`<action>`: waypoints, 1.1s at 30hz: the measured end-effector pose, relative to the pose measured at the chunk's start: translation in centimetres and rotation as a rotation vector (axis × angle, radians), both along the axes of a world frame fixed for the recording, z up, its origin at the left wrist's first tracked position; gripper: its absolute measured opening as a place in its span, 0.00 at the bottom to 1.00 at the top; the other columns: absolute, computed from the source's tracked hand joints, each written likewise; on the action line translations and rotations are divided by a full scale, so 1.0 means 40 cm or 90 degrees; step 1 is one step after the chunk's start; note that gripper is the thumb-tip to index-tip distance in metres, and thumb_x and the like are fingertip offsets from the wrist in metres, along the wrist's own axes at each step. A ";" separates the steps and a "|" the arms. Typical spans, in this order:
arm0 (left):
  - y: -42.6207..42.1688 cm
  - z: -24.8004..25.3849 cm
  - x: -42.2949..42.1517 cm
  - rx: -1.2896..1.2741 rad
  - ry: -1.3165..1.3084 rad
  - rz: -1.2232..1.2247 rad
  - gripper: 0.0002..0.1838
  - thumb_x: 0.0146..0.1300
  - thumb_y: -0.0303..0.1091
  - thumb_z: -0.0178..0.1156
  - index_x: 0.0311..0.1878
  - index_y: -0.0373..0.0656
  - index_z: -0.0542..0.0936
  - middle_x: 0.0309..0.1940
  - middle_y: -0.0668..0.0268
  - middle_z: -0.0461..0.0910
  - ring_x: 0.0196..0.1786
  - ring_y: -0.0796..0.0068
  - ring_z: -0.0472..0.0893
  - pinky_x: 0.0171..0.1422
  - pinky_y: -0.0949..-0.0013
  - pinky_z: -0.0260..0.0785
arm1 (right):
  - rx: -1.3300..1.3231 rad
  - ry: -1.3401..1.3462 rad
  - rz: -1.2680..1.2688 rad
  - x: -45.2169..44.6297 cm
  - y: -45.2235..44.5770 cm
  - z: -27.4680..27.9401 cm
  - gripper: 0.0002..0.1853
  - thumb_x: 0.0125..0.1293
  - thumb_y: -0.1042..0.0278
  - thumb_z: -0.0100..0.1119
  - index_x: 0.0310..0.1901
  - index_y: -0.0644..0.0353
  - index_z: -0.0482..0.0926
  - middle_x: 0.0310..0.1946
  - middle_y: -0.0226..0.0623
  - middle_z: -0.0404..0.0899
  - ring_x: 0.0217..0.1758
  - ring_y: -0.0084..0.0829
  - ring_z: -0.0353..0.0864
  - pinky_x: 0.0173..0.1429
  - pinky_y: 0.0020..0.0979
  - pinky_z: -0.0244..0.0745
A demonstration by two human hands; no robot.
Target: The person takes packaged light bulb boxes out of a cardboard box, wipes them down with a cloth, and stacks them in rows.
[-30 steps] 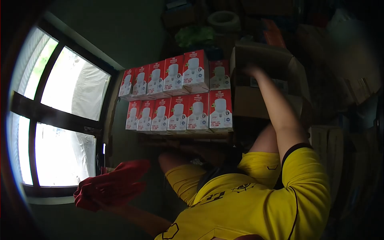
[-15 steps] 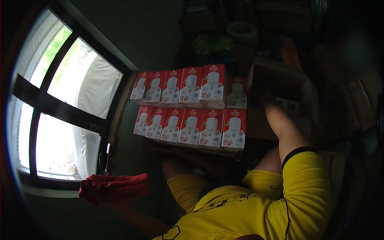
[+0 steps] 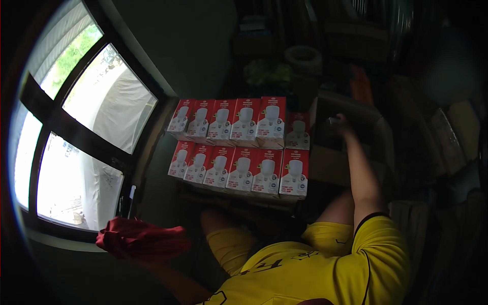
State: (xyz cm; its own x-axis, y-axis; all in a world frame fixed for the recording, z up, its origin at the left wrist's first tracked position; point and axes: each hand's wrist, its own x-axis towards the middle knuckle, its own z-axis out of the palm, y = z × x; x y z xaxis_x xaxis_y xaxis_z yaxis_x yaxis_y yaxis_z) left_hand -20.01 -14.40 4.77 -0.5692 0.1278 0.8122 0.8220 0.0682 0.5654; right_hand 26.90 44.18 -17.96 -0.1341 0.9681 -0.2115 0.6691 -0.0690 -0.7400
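A red cloth (image 3: 144, 240) covers my left hand (image 3: 152, 259) near the window sill at the lower left; the fingers are hidden in it. My right hand (image 3: 343, 124) is inside an open cardboard box (image 3: 333, 165), with its fingers around a small pale-edged box (image 3: 334, 121) that is dim and partly hidden. Red and white bulb boxes (image 3: 244, 170) stand in two rows left of the cardboard box. A darker bulb box (image 3: 298, 130) ends the back row, beside the carton's wall.
A bright window (image 3: 76, 178) fills the left side. Behind the boxes lie a green bag (image 3: 267, 72), a white ring-shaped roll (image 3: 303, 57) and an orange item (image 3: 361, 84). More cardboard (image 3: 447, 132) is at the right.
My right hand has shifted within the cardboard box, and a small pale-edged box now shows at its fingers. My left hand stays by the window with the red cloth. The camera view has shifted.
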 end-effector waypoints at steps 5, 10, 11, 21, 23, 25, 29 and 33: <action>0.094 0.000 0.063 0.177 -0.222 -0.258 0.29 0.68 0.48 0.56 0.66 0.42 0.69 0.58 0.55 0.72 0.56 0.56 0.78 0.58 0.56 0.76 | 0.211 0.225 0.081 0.096 -0.228 0.341 0.45 0.52 0.63 0.71 0.72 0.49 0.59 0.61 0.43 0.70 0.66 0.37 0.70 0.69 0.37 0.65; 0.215 -0.002 0.192 0.277 -0.518 -0.588 0.28 0.71 0.52 0.52 0.65 0.43 0.69 0.55 0.57 0.75 0.54 0.56 0.79 0.59 0.56 0.76 | 0.219 0.427 0.326 0.058 -0.475 0.659 0.50 0.47 0.62 0.70 0.73 0.56 0.56 0.61 0.39 0.65 0.65 0.32 0.67 0.72 0.35 0.59; 0.240 -0.009 0.228 0.286 -0.596 -0.655 0.28 0.71 0.53 0.51 0.65 0.43 0.69 0.55 0.57 0.75 0.54 0.57 0.80 0.59 0.56 0.76 | 0.232 0.436 0.343 0.039 -0.525 0.699 0.50 0.47 0.63 0.70 0.73 0.57 0.56 0.62 0.39 0.64 0.65 0.33 0.67 0.72 0.36 0.60; 0.381 -0.188 0.585 0.108 -0.428 -0.976 0.60 0.55 0.46 0.74 0.78 0.34 0.42 0.75 0.55 0.57 0.77 0.64 0.57 0.78 0.61 0.49 | 0.405 0.531 0.344 -0.209 -0.911 0.606 0.50 0.46 0.71 0.77 0.71 0.57 0.57 0.66 0.41 0.61 0.63 0.33 0.73 0.65 0.35 0.71; 0.368 -0.176 0.567 0.030 -0.480 -1.105 0.66 0.50 0.45 0.78 0.78 0.31 0.40 0.77 0.55 0.53 0.79 0.65 0.52 0.80 0.62 0.43 | 0.282 0.655 0.247 -0.217 -0.940 0.593 0.45 0.51 0.70 0.78 0.67 0.55 0.58 0.65 0.41 0.62 0.60 0.32 0.75 0.62 0.33 0.73; 0.355 -0.189 0.591 -0.005 -0.483 -1.128 0.62 0.48 0.42 0.79 0.77 0.33 0.46 0.76 0.55 0.52 0.78 0.64 0.52 0.79 0.61 0.44 | 0.297 0.692 0.205 -0.201 -0.931 0.571 0.43 0.50 0.68 0.81 0.63 0.55 0.60 0.63 0.40 0.66 0.61 0.31 0.75 0.63 0.33 0.72; 0.356 -0.177 0.641 0.103 -0.328 -1.021 0.31 0.51 0.37 0.74 0.58 0.42 0.75 0.64 0.51 0.66 0.68 0.62 0.65 0.75 0.58 0.52 | 0.326 0.724 0.154 -0.162 -0.904 0.537 0.45 0.50 0.58 0.82 0.65 0.56 0.63 0.66 0.40 0.65 0.66 0.32 0.70 0.67 0.35 0.68; 0.312 -0.184 0.612 -0.008 -0.559 -1.033 0.20 0.58 0.34 0.71 0.52 0.41 0.79 0.48 0.61 0.79 0.51 0.70 0.78 0.56 0.66 0.69 | 0.225 0.563 0.351 -0.162 -0.952 0.526 0.64 0.50 0.43 0.79 0.78 0.62 0.47 0.73 0.43 0.56 0.73 0.38 0.60 0.72 0.41 0.61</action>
State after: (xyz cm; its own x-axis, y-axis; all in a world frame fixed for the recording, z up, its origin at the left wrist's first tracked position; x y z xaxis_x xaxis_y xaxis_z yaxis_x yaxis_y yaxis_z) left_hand 4.48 -1.92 -2.57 -0.1038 0.9190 0.3804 -0.4194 -0.3873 0.8211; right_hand 20.42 6.08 3.09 -0.5338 0.7160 0.4499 -0.2330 0.3869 -0.8922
